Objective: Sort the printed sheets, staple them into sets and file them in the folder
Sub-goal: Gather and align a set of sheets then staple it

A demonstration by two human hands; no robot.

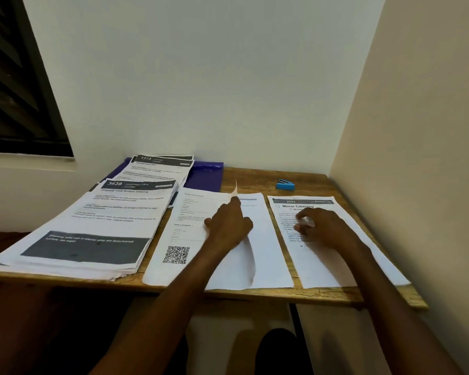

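Note:
A thick stack of printed sheets (pixel 92 228) headed "3638" lies at the left of the wooden table (pixel 255 292). Behind it a second stack (pixel 157 169) headed "1573" rests on a purple folder (pixel 206 177). In the middle lies a sheet with a QR code (pixel 179 239). My left hand (pixel 229 226) pinches a sheet (pixel 260 255) on top of it, and that sheet's far corner curls upward. My right hand (pixel 322 226) rests with bent fingers on the "Mirror Cleaning" sheet (pixel 336 263) at the right. A blue stapler (pixel 285 184) sits at the back right.
White walls close in behind the table and along its right side. A dark window (pixel 16 77) is at the upper left. The table's front edge runs just below the sheets, some of which overhang it.

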